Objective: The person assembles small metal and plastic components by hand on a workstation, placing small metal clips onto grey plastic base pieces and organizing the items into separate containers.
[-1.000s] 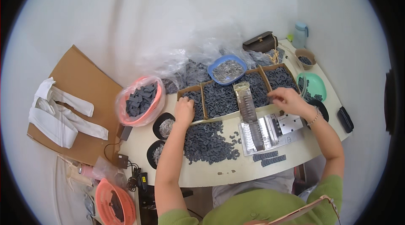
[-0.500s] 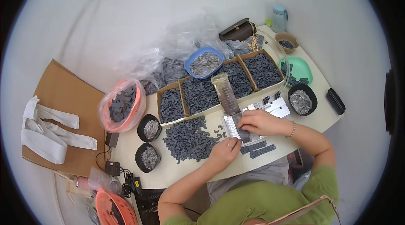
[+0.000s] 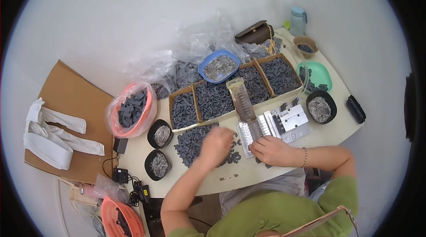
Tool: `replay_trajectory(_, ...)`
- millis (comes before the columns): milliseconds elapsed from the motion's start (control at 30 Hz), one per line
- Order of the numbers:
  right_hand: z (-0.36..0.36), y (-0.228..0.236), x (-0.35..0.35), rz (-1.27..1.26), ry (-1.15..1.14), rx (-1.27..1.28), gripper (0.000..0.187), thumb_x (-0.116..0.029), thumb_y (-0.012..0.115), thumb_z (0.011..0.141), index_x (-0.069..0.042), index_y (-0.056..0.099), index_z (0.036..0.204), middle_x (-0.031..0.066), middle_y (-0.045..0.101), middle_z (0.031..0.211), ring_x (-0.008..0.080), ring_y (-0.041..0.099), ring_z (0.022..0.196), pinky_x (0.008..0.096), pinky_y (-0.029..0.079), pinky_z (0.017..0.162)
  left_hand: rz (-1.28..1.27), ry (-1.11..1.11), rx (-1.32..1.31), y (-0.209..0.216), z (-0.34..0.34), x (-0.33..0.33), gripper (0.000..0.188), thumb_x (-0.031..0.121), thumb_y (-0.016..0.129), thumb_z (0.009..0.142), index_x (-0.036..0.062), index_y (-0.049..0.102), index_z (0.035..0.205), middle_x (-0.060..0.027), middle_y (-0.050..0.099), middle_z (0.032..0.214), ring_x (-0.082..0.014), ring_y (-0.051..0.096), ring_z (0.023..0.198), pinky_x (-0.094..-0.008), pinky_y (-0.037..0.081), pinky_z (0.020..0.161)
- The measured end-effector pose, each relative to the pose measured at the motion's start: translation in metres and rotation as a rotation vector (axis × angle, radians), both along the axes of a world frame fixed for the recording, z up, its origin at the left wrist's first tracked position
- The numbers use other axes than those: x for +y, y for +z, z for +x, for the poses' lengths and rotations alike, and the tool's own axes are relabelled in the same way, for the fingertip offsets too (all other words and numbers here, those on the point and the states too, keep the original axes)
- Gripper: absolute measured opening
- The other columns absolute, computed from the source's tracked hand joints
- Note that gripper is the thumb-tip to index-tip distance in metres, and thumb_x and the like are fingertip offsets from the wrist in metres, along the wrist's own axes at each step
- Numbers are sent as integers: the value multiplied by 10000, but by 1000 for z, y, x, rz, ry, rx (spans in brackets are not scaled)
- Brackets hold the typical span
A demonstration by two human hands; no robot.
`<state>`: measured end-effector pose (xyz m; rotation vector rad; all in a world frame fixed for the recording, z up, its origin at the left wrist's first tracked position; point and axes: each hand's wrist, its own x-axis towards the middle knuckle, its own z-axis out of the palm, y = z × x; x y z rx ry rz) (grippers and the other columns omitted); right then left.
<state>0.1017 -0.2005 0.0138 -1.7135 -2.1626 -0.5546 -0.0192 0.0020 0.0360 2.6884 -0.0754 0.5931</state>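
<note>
My left hand (image 3: 217,145) is over the loose heap of small dark grey pieces (image 3: 190,147). Motion smears its fingers, so their grip is unclear. With fingers bent and drawn together, my right hand (image 3: 276,150) rests at the near end of a silver metal fixture (image 3: 245,138). Whatever its fingertips hold or press is hidden. A row of dark pieces (image 3: 254,129) lies along the fixture. Behind it a clear ribbed plastic piece with yellowish tape (image 3: 242,98) slopes toward the box. A silver block (image 3: 293,118) with hoses sits right of the fixture.
A divided cardboard box (image 3: 204,120) full of dark pieces stands behind. Metal pins fill a blue tray (image 3: 202,73) and black bowls (image 3: 151,141), (image 3: 153,175), (image 3: 330,99). A green plate (image 3: 326,73) is at right, a pink basket (image 3: 153,108) at left.
My left hand has left the fixture and moved left and up to the heap. My right hand has shifted down to the fixture's near end, uncovering the silver block. The view has shifted slightly.
</note>
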Motion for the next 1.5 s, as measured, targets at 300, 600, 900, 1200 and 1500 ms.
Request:
replay_trajectory(300,5,6,6,-90,20,118,189,-114,578,721,-5,642,862,54,539,852,198,537,805,307,452,684,156,348,-45,-34,105,98,304,201,570,883,60,594,1151,-192,565,1121,-352,536,1050,-466,418,899)
replay_trajectory(600,52,5,20,-190,-57,401,234,-60,612,713,-74,674,938,62,623,879,245,581,879,352,492,755,-150,164,234,-8,98,90,282,208,559,893,84,629,1137,-156,572,1147,-348,528,1075,-446,410,929)
replay_trajectory(900,150,10,97,89,-467,16,139,-68,629,722,-114,693,837,19,660,817,204,575,897,353,398,835,-446,40,275,30,55,109,189,-11,577,829,11,666,994,-122,656,1106,-235,619,1036,-348,464,877)
replay_trajectory(1200,144,14,101,-98,-509,-11,114,-69,632,727,-129,685,808,20,648,795,203,582,892,353,395,818,-69,138,59,19,64,83,164,32,683,760,28,702,923,-109,598,816,-286,596,816,-384,489,761)
replay_trajectory(1500,132,34,65,44,-373,380,125,-63,626,764,-84,676,877,67,634,850,255,590,878,384,456,770,71,253,-109,6,75,79,148,35,671,753,36,695,900,-103,602,818,-307,594,821,-403,488,733)
